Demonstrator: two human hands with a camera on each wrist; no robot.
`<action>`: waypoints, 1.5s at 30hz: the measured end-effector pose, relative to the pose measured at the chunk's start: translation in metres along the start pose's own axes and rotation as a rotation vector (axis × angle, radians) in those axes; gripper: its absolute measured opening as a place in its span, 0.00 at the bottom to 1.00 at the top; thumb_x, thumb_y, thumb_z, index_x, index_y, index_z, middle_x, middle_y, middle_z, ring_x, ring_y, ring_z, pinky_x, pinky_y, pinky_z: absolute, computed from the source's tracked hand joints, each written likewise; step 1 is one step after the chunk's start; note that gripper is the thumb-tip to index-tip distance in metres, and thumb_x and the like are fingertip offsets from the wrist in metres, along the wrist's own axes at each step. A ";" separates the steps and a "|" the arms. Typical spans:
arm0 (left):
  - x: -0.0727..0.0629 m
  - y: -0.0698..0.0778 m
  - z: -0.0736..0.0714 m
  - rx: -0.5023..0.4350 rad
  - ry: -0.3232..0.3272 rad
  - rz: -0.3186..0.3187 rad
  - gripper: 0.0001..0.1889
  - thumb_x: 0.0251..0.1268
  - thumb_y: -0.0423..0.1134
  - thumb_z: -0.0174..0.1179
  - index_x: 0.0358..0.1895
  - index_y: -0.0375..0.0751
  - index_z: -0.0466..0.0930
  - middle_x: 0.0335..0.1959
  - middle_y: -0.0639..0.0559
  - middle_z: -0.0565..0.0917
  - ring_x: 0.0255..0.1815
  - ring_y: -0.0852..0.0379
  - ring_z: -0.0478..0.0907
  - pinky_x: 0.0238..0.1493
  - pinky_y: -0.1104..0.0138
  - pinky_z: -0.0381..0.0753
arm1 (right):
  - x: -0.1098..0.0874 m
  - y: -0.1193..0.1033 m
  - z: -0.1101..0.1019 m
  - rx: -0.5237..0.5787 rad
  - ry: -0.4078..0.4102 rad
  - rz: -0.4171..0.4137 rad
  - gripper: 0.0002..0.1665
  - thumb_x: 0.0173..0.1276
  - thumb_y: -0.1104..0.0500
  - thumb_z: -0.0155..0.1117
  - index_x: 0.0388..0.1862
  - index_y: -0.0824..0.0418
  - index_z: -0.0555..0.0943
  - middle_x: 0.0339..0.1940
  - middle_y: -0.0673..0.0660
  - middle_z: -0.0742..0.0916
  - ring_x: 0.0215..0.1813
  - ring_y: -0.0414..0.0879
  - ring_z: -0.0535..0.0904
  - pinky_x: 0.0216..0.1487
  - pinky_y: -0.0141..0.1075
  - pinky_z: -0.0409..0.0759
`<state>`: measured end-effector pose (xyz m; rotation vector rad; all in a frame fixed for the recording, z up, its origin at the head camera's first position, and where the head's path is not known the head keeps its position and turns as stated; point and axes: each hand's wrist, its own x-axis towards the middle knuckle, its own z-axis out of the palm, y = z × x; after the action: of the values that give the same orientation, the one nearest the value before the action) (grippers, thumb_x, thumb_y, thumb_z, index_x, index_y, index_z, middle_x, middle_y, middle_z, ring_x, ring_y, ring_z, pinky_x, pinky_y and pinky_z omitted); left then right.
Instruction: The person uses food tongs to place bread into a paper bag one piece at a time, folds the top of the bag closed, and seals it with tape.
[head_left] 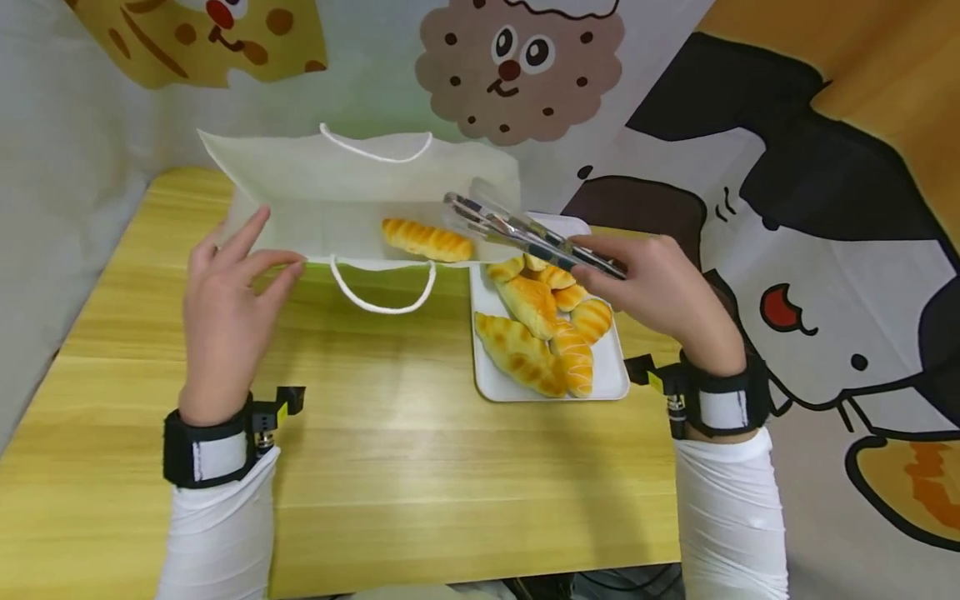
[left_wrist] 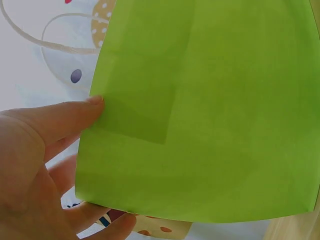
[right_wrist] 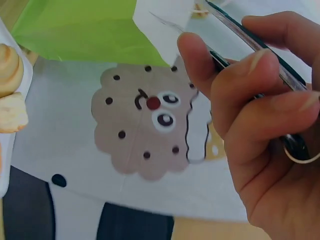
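Note:
A paper bag (head_left: 315, 179), white inside and green outside, stands on the table with its mouth open and white rope handles. My left hand (head_left: 232, 292) grips the left end of its rim; in the left wrist view the thumb (left_wrist: 75, 115) meets the green side's edge. My right hand (head_left: 660, 279) holds metal tongs (head_left: 536, 242) over the bag's right end, their two arms apart in the right wrist view. A ridged bread roll (head_left: 427, 240) shows within the bag mouth, just left of the tong tips; whether they touch it I cannot tell.
A white tray (head_left: 491, 385) with several breads (head_left: 525, 304) lies right of the bag, partly under the tongs. The wooden table (head_left: 375, 467) ends at a front edge near my body. A cartoon-printed cloth (head_left: 517, 75) hangs behind and to the right.

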<state>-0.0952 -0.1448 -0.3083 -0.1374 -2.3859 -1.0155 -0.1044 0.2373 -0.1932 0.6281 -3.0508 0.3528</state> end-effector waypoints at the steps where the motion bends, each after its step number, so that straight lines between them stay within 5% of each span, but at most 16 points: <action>1: 0.001 0.000 0.000 0.006 0.004 0.001 0.08 0.54 0.39 0.63 0.35 0.38 0.84 0.59 0.55 0.71 0.63 0.50 0.58 0.58 0.52 0.60 | -0.007 0.003 0.002 0.023 0.030 0.005 0.22 0.63 0.45 0.53 0.54 0.51 0.76 0.16 0.49 0.74 0.15 0.42 0.65 0.16 0.34 0.63; 9: 0.003 0.002 0.001 0.014 0.043 0.006 0.09 0.53 0.38 0.63 0.34 0.35 0.83 0.39 0.44 0.78 0.52 0.45 0.64 0.53 0.56 0.60 | -0.053 0.020 0.022 0.181 0.214 0.084 0.21 0.62 0.48 0.58 0.55 0.44 0.75 0.15 0.46 0.76 0.14 0.39 0.68 0.12 0.31 0.64; 16: 0.003 0.002 0.005 0.005 0.051 -0.008 0.09 0.53 0.38 0.63 0.33 0.35 0.83 0.36 0.44 0.77 0.48 0.45 0.65 0.50 0.58 0.60 | -0.082 0.032 0.035 0.264 0.299 0.251 0.21 0.61 0.47 0.59 0.55 0.38 0.74 0.15 0.48 0.78 0.13 0.40 0.68 0.12 0.31 0.65; 26: 0.002 0.004 0.007 -0.009 0.052 -0.018 0.09 0.54 0.38 0.62 0.34 0.34 0.83 0.46 0.45 0.76 0.57 0.50 0.61 0.59 0.60 0.55 | -0.107 0.046 0.080 0.488 0.410 0.497 0.21 0.63 0.47 0.56 0.56 0.44 0.74 0.29 0.50 0.83 0.15 0.48 0.70 0.11 0.34 0.67; 31: 0.001 0.002 0.009 -0.021 0.075 -0.023 0.09 0.55 0.38 0.62 0.34 0.35 0.83 0.44 0.45 0.79 0.58 0.50 0.62 0.61 0.62 0.53 | -0.117 0.052 0.105 0.595 0.422 0.621 0.22 0.62 0.44 0.57 0.55 0.45 0.75 0.30 0.51 0.84 0.16 0.50 0.70 0.12 0.36 0.69; 37: 0.002 0.001 0.011 -0.026 0.068 -0.038 0.11 0.56 0.40 0.61 0.35 0.35 0.83 0.54 0.51 0.75 0.63 0.56 0.57 0.63 0.62 0.50 | -0.134 0.058 0.126 0.564 0.427 0.742 0.24 0.61 0.41 0.56 0.54 0.46 0.75 0.31 0.51 0.84 0.15 0.49 0.70 0.12 0.36 0.70; 45: 0.003 0.001 0.012 -0.025 0.058 -0.034 0.12 0.56 0.40 0.60 0.34 0.33 0.82 0.56 0.51 0.72 0.63 0.55 0.55 0.63 0.61 0.50 | -0.166 0.067 0.143 0.493 0.299 0.883 0.27 0.62 0.39 0.53 0.56 0.50 0.74 0.32 0.52 0.84 0.17 0.49 0.73 0.12 0.35 0.70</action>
<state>-0.1031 -0.1358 -0.3127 -0.0757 -2.3310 -1.0508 0.0277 0.3299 -0.3558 -0.7692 -2.7406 1.0860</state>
